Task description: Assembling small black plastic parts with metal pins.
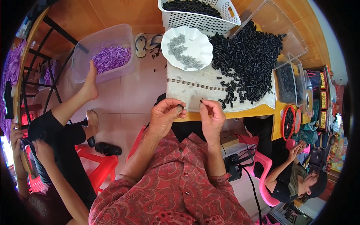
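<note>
At the table's near edge, my left hand pinches a short black tube between thumb and fingers. A little to the right, my right hand is closed in a pinch, with a tiny dark piece showing at its fingertips; its kind is too small to make out. The hands are apart. Beyond them lies a white cloth with a brown patterned band. A large heap of black tubes covers its right part. On a white scalloped plate at the far left are many small translucent grey pieces.
Behind the plate stands a white perforated basket of black pieces. Clear bins and a red-rimmed tray are at right. A tub of purple pieces sits on the left floor. Other people work at left and right, near a red stool.
</note>
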Demonstrator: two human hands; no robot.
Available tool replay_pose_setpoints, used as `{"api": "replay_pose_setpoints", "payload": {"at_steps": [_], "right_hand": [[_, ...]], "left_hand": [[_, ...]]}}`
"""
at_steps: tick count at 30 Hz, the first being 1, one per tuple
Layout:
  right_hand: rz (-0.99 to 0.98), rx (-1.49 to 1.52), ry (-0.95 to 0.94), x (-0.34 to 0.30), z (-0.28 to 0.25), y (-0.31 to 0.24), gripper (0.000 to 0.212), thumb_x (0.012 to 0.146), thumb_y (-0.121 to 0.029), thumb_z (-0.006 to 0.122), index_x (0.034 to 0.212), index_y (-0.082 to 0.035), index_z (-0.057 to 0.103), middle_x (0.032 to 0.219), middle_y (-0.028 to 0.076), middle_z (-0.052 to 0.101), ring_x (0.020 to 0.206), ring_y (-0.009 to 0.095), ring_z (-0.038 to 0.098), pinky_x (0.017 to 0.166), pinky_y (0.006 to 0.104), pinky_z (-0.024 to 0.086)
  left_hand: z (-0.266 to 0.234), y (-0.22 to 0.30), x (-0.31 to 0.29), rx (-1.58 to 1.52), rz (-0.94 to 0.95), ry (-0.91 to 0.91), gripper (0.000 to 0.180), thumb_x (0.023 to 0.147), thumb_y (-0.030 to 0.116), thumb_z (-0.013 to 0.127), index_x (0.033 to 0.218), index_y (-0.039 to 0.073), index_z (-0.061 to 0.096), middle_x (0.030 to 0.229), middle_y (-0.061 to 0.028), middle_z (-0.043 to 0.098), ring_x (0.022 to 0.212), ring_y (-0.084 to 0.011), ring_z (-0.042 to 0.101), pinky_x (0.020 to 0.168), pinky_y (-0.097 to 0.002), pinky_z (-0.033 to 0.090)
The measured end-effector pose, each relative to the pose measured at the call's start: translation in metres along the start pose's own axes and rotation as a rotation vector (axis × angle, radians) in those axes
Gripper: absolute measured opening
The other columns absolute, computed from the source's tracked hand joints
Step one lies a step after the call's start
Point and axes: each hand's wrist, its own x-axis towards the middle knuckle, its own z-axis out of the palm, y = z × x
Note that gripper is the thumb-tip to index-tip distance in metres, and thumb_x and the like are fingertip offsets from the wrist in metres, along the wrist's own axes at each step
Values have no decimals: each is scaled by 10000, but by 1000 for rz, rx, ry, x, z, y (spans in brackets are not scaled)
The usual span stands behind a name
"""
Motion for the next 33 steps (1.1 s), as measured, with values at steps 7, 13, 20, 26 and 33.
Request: {"api": "replay_pose_setpoints", "payload": {"at_steps": [7, 13, 20, 26, 33], "right_hand": [[-176, -308, 51, 24, -2, 17, 159, 794, 56, 646, 932, -22, 644, 838, 89, 585, 632, 173, 585, 563, 280, 473], [-240, -349, 21, 26, 5, 12, 218, 766, 52, 652, 951, -62, 667, 837, 104, 580, 641, 217, 588, 567, 308, 469], [-290, -574, -171, 26, 10, 3, 166, 772, -14, 674, 919, -93, 674, 853, 92, 556, 681, 261, 604, 584, 352, 487], [-285, -609, -200, 27, 12, 0, 99, 794, -38, 666, 884, -73, 640, 874, 98, 553, 685, 289, 608, 585, 377, 490], [-337, -599, -183, 23, 12, 4, 142, 814, 17, 618, 935, -18, 552, 900, 137, 532, 701, 331, 591, 594, 413, 482]], "left_hand": [[-2, 0, 1, -32, -44, 4, 226, 905, -9, 562, 1128, -4, 595, 1034, -137, 648, 860, -188, 647, 769, -317, 550], [-5, 1, 2, -59, -64, 20, 233, 927, 12, 539, 1152, -1, 600, 1053, -146, 646, 869, -189, 645, 784, -315, 545], [-5, 1, 2, -116, -52, -3, 262, 925, 1, 534, 1180, 6, 596, 1124, -168, 628, 919, -203, 644, 825, -329, 544], [-4, 0, 1, -94, 10, -41, 280, 905, -31, 552, 1180, 6, 593, 1143, -164, 624, 938, -208, 644, 858, -340, 538], [-4, -4, 1, -31, 57, -26, 285, 875, -58, 586, 1154, -2, 603, 1074, -135, 642, 905, -183, 645, 855, -319, 541]]}}
